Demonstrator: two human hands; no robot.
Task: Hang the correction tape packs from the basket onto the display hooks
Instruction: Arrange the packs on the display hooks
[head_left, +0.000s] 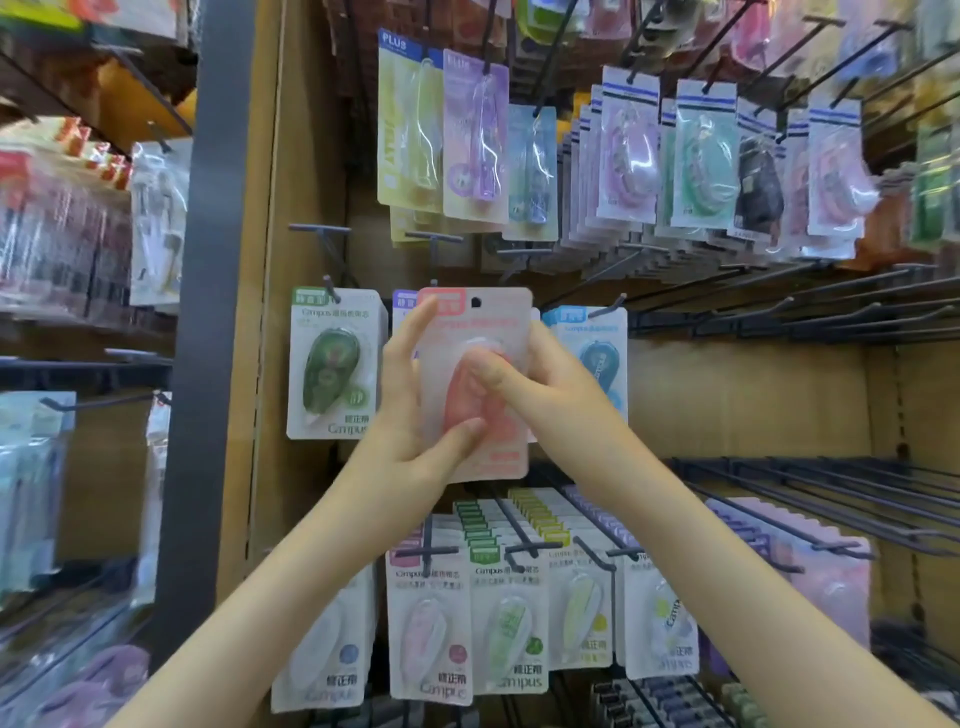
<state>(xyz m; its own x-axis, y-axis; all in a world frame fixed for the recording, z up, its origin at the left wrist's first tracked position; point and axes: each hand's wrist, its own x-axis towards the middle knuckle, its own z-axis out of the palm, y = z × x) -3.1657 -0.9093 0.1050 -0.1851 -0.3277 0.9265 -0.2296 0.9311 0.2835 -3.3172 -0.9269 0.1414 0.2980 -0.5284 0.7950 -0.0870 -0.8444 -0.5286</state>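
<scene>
Fingers of both the left hand (415, 405) and right hand (524, 379) clamp the pink pack (475, 384), held before the middle row between green pack (332, 364) and blue pack (597, 358); line its hole up squarely with a hook tip before pushing.

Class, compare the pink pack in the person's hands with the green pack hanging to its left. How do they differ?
The pink pack is held by the left hand and right hand, its hole off any hook; the green pack hangs on a hook. The pink one sits nearer the camera. Both are Campus packs.
</scene>
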